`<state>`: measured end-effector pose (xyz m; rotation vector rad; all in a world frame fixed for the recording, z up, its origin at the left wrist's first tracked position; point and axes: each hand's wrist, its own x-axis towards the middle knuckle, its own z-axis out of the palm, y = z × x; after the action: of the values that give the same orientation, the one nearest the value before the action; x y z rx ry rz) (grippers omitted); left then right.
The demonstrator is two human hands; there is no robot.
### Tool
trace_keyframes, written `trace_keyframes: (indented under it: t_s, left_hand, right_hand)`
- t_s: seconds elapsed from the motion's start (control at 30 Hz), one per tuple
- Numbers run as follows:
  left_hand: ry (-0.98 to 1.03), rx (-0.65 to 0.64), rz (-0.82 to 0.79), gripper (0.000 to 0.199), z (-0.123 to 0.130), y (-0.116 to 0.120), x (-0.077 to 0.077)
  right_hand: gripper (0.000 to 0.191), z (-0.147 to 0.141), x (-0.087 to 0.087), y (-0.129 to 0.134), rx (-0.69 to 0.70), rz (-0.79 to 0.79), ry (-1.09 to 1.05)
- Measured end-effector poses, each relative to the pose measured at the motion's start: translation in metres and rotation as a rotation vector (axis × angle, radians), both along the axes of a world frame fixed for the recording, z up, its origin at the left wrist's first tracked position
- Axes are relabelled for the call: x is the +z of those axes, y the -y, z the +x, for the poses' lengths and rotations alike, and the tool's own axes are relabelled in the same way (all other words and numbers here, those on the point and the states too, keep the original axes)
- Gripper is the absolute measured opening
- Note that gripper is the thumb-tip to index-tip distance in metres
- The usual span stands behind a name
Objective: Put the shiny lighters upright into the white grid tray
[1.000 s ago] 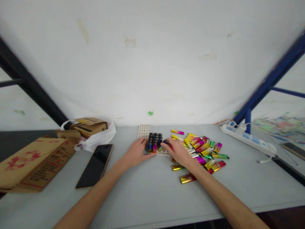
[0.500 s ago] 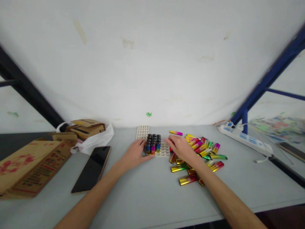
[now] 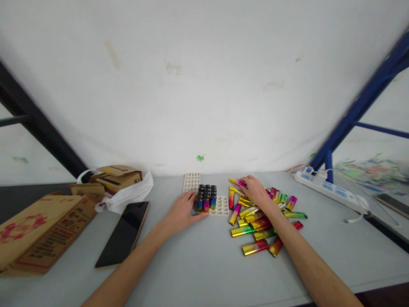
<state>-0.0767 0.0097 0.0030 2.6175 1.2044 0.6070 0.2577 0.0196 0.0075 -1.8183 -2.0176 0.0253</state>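
Observation:
My left hand (image 3: 181, 212) rests at the left front corner of a white tray with round cups (image 3: 221, 205), its thumb stretched along the front and its fingers apart at the side. Beside it, several black-topped cylinders with shiny coloured lower parts (image 3: 206, 198) stand upright in the tray. They look like batteries or lighters; I cannot tell which. My right hand (image 3: 254, 189) has its fingertips closed on the end of a gold-and-magenta lighter-shaped piece (image 3: 237, 182) behind the pile. Under and around my right forearm lie many similar metallic pieces (image 3: 255, 247), gold shading to red, green or magenta.
Another white cupped tray (image 3: 191, 181) lies behind. On the left are a black phone (image 3: 124, 234), a white plastic bag (image 3: 129, 197), an opened carton (image 3: 118, 181) and a larger cardboard box (image 3: 41, 230). A white power strip (image 3: 332, 190) with cables lies at the right.
My right hand has moved right and away from the tray, to the gold-and-magenta piece at the back. My left hand stays at the tray. The view has tilted slightly.

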Motion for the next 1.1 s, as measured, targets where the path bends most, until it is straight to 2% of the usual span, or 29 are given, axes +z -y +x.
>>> trace_keyframes:
  t_s: [0.1, 0.2, 0.33, 0.43, 0.5, 0.6, 0.7, 0.93, 1.1]
  left_hand:
    - [0.023, -0.003, 0.003, 0.059, -0.001, -0.001, -0.003]
    - [0.037, 0.002, 0.002, 0.06, -0.001, -0.001, -0.004]
    - [0.027, 0.003, -0.011, 0.062, -0.001, 0.0, -0.001]
    - [0.039, 0.006, -0.018, 0.062, -0.001, 0.0, 0.001]
    - [0.05, 0.012, -0.024, 0.062, -0.001, 0.001, 0.002]
    - [0.053, 0.013, -0.03, 0.061, -0.001, 0.001, 0.002]
    - [0.063, 0.001, -0.026, 0.059, 0.0, 0.001, 0.002]
    - [0.058, 0.005, -0.028, 0.063, 0.0, 0.0, 0.0]
    - [0.059, -0.002, -0.03, 0.061, 0.0, 0.0, 0.0]
  right_hand:
    - [0.024, 0.0, 0.0, 0.001, -0.02, 0.115, -0.259]
    - [0.031, -0.006, 0.002, 0.005, -0.021, 0.123, -0.725]
    - [0.043, -0.026, 0.011, 0.017, 0.088, -0.027, -1.345]
    - [0.043, -0.042, 0.021, 0.03, 0.192, -0.155, -1.578]
    - [0.043, -0.051, 0.027, 0.037, 0.297, -0.233, -1.654]
    - [0.043, -0.064, 0.034, 0.045, 0.374, -0.31, -1.657]
    - [0.046, -0.074, 0.035, 0.05, 0.311, -0.333, -1.52]
    - [0.052, -0.089, 0.02, 0.055, 0.138, -0.104, -1.048]
    - [0.037, -0.092, 0.014, 0.059, 0.123, -0.061, -0.84]
